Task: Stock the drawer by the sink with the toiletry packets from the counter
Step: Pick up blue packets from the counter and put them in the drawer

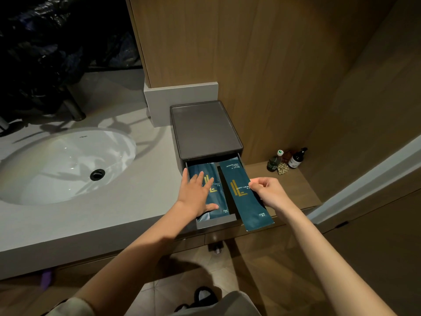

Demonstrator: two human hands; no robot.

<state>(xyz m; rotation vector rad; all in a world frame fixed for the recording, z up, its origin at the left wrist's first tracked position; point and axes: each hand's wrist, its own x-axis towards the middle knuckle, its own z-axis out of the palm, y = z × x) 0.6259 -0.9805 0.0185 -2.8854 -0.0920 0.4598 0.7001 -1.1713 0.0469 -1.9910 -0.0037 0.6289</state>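
A dark grey box (205, 127) stands on the counter right of the sink, its drawer (216, 221) pulled out toward me. A teal comb packet (218, 197) with gold lettering lies in the drawer's left half. My left hand (197, 193) rests flat on it with fingers spread. My right hand (270, 191) pinches the right edge of a second teal packet (241, 192). This one slants over the drawer's right side, far end under the box, near end sticking out past the drawer front.
A white oval sink (63, 165) with a dark drain sits in the grey counter (141, 197) to the left. Small bottles (288, 159) stand on a wooden shelf at the right by the wood wall. Tiled floor lies below.
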